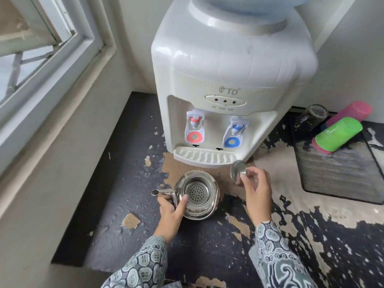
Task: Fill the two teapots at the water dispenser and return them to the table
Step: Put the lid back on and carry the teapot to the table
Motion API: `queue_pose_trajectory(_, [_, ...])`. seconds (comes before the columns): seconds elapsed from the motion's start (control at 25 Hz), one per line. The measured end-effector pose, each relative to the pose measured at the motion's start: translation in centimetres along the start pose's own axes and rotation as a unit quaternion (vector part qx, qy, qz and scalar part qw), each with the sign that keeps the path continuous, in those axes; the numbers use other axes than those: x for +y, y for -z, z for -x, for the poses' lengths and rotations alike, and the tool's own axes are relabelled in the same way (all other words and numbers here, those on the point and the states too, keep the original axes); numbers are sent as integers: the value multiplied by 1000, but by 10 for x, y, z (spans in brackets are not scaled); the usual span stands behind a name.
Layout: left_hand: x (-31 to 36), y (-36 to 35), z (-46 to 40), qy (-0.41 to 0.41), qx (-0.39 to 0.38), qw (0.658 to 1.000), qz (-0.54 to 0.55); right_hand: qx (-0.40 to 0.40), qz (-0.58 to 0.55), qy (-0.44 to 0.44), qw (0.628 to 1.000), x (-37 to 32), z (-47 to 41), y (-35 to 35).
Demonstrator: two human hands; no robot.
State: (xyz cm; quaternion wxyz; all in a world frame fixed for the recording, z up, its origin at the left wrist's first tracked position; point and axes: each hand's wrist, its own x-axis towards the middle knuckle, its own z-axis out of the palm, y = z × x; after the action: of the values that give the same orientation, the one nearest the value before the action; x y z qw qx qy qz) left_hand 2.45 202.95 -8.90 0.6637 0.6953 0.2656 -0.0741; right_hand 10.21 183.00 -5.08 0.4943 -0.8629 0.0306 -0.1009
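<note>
While left hand [169, 210] fingers grip open teapot [197, 194], right hand [256, 183] pinches lid [238, 172] before dispenser [226, 84]; cups [338, 134] right.

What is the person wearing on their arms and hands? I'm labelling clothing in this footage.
Both hands are bare: the left hand and right hand show no gloves, and no rings or watch can be seen. Both forearms are covered by long sleeves in a batik-style print, pale grey-green ornate motifs on dark navy, reaching to the wrists.

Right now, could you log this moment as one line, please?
left hand: steadies teapot | right hand: holds lid | dispenser: unused
</note>
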Motion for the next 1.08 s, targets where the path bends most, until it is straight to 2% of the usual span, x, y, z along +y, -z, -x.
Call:
queue_pose_trajectory(0.08, [3,0,2,-5,1,1000,7,-15,-68,30,997,-25,4,-14])
queue_pose_trajectory(0.28, [-4,5,5,-31,-22,999,31,-80,-164,12,983,-43,17,-40])
queue_pose_trajectory(0.36, [-6,6,9,-47,-30,998,36,-96,-141,33,985,-39,23,-40])
queue_pose_trajectory(0.48, [-8,5,11,-53,-22,998,36,-127,-48,123,983,-33,34,-38])
queue_pose_trajectory(0.64, [-9,2,9,-50,4,998,40,-173,44,220,959,-33,47,-41])
queue_pose_trajectory(0.88, [-11,-2,2,-40,37,998,13,-212,75,174,959,-31,40,-43])
queue_pose_trajectory(1.08, [-11,-1,5,-37,54,998,3,-208,132,188,951,-32,40,-47])
